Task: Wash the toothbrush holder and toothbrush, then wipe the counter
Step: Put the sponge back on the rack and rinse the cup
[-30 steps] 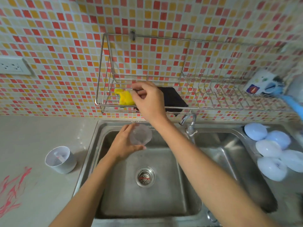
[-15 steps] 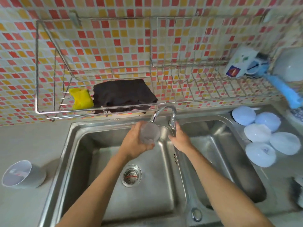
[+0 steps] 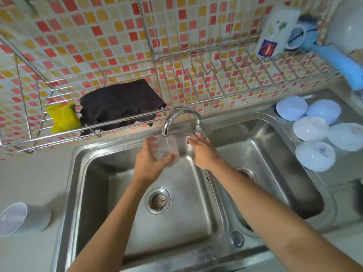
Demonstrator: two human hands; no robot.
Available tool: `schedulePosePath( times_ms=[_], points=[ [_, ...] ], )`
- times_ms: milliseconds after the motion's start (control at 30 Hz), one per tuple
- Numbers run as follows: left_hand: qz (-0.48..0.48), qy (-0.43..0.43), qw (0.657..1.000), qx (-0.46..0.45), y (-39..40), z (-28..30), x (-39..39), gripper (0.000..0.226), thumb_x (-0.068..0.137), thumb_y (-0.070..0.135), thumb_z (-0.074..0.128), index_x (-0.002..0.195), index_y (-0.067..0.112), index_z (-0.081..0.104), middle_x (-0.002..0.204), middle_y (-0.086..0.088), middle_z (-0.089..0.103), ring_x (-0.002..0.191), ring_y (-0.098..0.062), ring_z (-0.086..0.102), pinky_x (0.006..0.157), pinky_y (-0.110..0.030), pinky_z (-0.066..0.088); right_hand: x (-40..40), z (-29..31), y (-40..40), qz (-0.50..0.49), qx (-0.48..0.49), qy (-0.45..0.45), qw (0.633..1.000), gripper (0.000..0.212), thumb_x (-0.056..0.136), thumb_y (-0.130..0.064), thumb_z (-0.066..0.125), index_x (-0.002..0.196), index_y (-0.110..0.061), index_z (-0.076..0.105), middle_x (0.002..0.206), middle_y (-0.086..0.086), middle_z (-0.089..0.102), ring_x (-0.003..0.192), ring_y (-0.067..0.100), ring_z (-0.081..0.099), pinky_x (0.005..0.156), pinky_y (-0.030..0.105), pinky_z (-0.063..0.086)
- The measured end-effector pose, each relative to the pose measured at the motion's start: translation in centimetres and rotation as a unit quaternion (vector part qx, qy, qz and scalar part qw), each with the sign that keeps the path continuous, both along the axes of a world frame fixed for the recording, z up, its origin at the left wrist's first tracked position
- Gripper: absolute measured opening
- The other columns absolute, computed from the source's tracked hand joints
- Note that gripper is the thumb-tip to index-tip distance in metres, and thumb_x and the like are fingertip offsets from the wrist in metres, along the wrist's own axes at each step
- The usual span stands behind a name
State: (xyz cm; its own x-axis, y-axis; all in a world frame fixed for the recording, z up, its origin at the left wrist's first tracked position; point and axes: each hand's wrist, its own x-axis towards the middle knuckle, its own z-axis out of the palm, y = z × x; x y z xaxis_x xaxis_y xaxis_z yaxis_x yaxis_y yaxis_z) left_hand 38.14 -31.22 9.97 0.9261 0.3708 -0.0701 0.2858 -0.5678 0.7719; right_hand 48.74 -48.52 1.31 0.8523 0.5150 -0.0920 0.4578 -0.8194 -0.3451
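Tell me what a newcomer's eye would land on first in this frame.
Probably the two hands at centre: the left hand holds a clear cup under the faucet spout, and the right hand reaches to the faucet's base. Next, the red-and-yellow mosaic wall, then the pale upturned bowls right of the sink.

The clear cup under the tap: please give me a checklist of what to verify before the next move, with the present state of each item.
1. Cup held in the left hand: ok.
2. Cup mouth under the tap spout: ok.
3. Right hand at the tap base, by the handle: ok.
4. Water running: appears so, a faint stream enters the cup; flow strength cannot tell.
5. Cup over the left basin, so spill drains: ok.
6. Sponge on the rack, free to take: ok.
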Motion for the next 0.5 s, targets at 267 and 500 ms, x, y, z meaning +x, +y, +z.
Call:
schedulePosePath(
  times_ms=[267, 500],
  points=[
    [0.008, 0.031, 0.999, 0.034, 0.2, 0.4, -0.1, 0.078, 0.064, 0.049, 0.086, 0.125, 0.019, 0.047, 0.109, 0.002, 0.061, 0.105, -0.024, 0.061, 0.093, -0.038, 0.050, -0.2, -0.3, 0.1, -0.010, 0.023, 0.004, 1.000, 0.059, 0.083, -0.013, 0.060, 0.138, -0.014, 0.039, 0.151, 0.006, 0.030, 0.146, 0.028, 0.007, 0.117, 0.044, 0.009],
    [-0.048, 0.075, 0.992, 0.092, -1.1, -0.2, -1.3, 0.081, 0.062, 0.052, 0.085, 0.124, 0.019, 0.045, 0.118, -0.003, 0.063, 0.108, -0.028, 0.060, 0.097, -0.043, 0.048, -0.2, -0.3, 0.2, -0.018, 0.031, 0.017, 0.999, 0.063, 0.084, -0.013, 0.060, 0.141, -0.015, 0.035, 0.154, 0.006, 0.026, 0.147, 0.028, 0.005, 0.117, 0.042, 0.008]
  ],
)
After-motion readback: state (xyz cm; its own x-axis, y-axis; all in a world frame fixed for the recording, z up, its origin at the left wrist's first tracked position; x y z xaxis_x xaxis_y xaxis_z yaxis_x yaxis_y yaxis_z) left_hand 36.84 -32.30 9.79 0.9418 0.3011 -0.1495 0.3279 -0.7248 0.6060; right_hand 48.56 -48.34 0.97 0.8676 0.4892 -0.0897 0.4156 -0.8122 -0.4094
